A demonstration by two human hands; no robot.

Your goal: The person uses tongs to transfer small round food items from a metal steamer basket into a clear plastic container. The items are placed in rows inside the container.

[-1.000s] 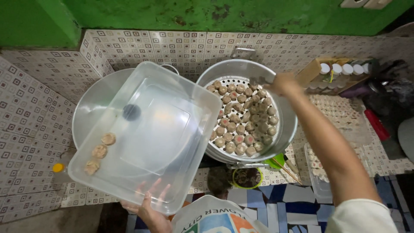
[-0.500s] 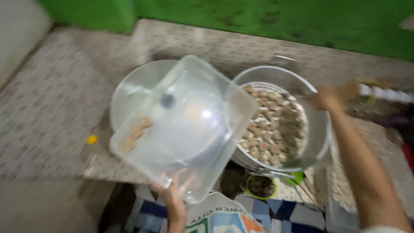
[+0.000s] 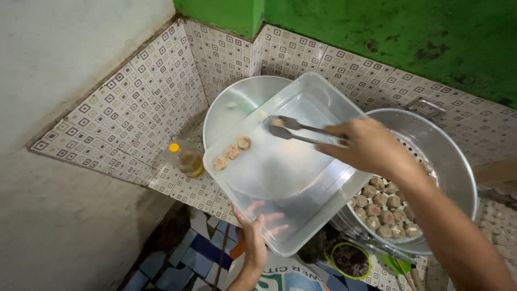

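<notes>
one view only, from a camera worn on the person's head. it looks steeply down and a little forward, toward a tiled corner under a green wall [image 3: 388, 37]. it sits close, within arm's reach: the right hand [image 3: 366, 146] and forearm run in from the lower right edge, the left hand [image 3: 256, 231] comes up from the bottom edge. a clear tray [image 3: 301, 199] fills the middle, with a steamer pot [image 3: 458, 167] to its right, cut partly by the forearm. the floor [image 3: 204, 253] shows at the bottom, a plain wall [image 3: 70, 64] at left. the frame is tilted, so the tiled ledge [image 3: 118, 124] runs slantwise. no second view shares the scene.
</notes>
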